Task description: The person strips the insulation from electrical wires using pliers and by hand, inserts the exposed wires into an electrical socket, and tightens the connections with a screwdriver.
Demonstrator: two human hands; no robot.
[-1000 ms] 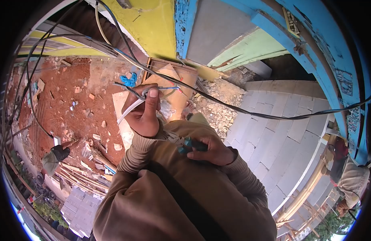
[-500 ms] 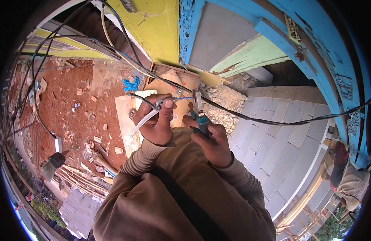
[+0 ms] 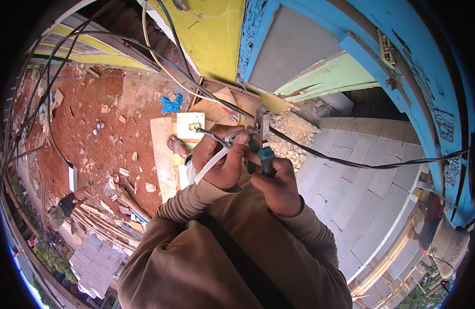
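My left hand (image 3: 219, 162) is closed around a bent cable (image 3: 210, 167), whose white flat length hangs down past the palm. A dark strand sticks out to the left of the fingers. From the pinched thumb and finger, a short thin wire end reaches right toward the pliers. My right hand (image 3: 279, 188) is wrapped round the green-and-black handles of the pliers (image 3: 266, 153), with their metal jaws pointing up beside the wire end. Whether the jaws touch the wire, I cannot make out. Just behind the hands, a long dark twisted cable (image 3: 320, 152) runs across.
Below lie a wooden board with a socket plate (image 3: 191, 125) and a blue cloth (image 3: 171, 103). Red soil (image 3: 93, 134) with debris spreads left; grey blocks (image 3: 366, 180) stand right. Other people (image 3: 65, 210) are at the far left and right edges. Loose cables hang upper left.
My hands have come closer together, and the wire between the left fingers and the pliers shows shorter. The pliers have turned more upright. The whole view has shifted slightly.
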